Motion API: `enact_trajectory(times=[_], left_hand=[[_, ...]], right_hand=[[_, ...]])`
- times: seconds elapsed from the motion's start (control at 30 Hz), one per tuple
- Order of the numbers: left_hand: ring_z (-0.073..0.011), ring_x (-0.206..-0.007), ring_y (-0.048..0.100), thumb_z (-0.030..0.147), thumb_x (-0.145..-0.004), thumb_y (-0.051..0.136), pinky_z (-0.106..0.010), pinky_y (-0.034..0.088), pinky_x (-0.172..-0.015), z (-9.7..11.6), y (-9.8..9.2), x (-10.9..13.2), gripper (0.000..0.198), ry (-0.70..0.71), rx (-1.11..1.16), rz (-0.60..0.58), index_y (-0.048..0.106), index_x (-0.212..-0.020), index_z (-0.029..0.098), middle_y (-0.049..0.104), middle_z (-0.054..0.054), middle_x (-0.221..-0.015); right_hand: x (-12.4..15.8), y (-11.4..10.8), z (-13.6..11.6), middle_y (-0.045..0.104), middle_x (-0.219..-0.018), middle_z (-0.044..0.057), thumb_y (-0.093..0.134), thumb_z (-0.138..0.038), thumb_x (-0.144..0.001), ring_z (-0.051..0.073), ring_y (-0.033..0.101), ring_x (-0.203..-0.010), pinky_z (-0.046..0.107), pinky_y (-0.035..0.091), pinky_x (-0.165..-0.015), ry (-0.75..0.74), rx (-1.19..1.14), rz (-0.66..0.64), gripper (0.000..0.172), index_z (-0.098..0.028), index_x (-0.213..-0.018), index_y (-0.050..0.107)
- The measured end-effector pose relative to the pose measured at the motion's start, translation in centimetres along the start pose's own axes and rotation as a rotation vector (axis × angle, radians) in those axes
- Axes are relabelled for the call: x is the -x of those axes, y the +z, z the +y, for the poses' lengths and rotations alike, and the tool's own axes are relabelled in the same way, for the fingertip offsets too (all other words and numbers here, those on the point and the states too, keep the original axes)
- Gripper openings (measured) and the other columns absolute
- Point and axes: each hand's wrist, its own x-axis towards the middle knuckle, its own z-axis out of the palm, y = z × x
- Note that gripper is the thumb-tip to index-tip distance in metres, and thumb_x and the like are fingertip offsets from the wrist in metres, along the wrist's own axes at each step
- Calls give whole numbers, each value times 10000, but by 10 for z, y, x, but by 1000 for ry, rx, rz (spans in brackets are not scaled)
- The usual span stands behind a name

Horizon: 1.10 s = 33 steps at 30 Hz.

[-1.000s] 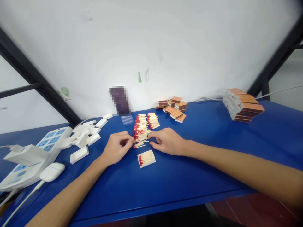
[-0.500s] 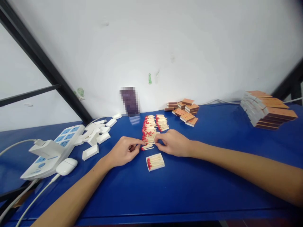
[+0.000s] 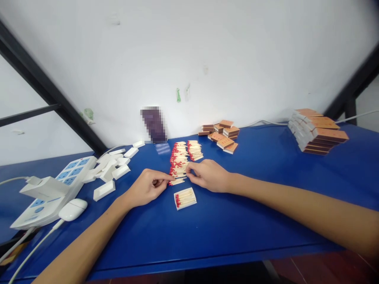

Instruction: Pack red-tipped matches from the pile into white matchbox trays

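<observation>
My left hand (image 3: 150, 187) reaches in from the left. Its index finger is stretched out and touches the red heads of a few loose matches (image 3: 178, 181); its other fingers are curled, with no object visible in them. At the opposite, plain ends, my right hand (image 3: 209, 176) has thumb and index finger closed together beside the match pile (image 3: 179, 159); whatever sits between those tips is hidden. A smaller bundle of matches (image 3: 195, 150) lies behind it. Closer to me is an open white matchbox tray (image 3: 193, 202) with several matches inside, heads to the left.
Several white trays (image 3: 104, 191) lie scattered at left, near a power strip (image 3: 66, 173) and a white earphone case (image 3: 72, 209) on a cable. Orange matchboxes (image 3: 225, 142) are heaped at the wall, with a wrapped stack of matchboxes (image 3: 328, 134) at right. A blurred dark rectangle (image 3: 154, 125) leans on the wall.
The whole scene has shifted left in the picture as the camera turned. Both hands stay at the match pile; the loose matches at its front look more evenly lined up.
</observation>
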Motion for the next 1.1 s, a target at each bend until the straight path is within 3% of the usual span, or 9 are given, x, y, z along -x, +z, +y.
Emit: enact_trajectory(times=[0.2, 0.37, 0.8, 1.1], left_hand=[[-58, -472, 362, 176, -890, 541, -182, 296, -476, 1, 1, 0, 230, -21, -8, 12, 748, -987, 150, 472, 56, -540], [-56, -455, 357, 174, -893, 543, -184, 304, -496, 5, 2, -1, 204, 17, -71, 24, 721, -992, 175, 407, 78, -525], [-75, -470, 394, 181, -919, 472, -191, 318, -517, 10, 0, -1, 217, 53, -171, 29, 654, -1037, 177, 412, 79, -544], [-75, -463, 338, 157, -843, 501, -193, 294, -512, 16, -3, -1, 42, 0, -194, -14, 534, -850, 182, 335, 97, -533]], right_hand=[[-2, -3, -2, 651, -676, -22, 526, -279, -923, 103, 500, -572, 246, 229, -570, -19, 15, -48, 141, -212, -922, 650], [-2, -5, -3, 631, -642, -27, 525, -283, -927, 102, 487, -555, 247, 225, -559, -10, 18, -64, 155, -212, -920, 662], [-1, -4, -3, 625, -650, -24, 510, -300, -944, 113, 513, -577, 245, 236, -565, -23, 5, -67, 167, -204, -957, 646], [1, -5, -5, 604, -657, -21, 568, -185, -794, 113, 496, -576, 244, 265, -565, 29, 26, -13, 56, -188, -841, 599]])
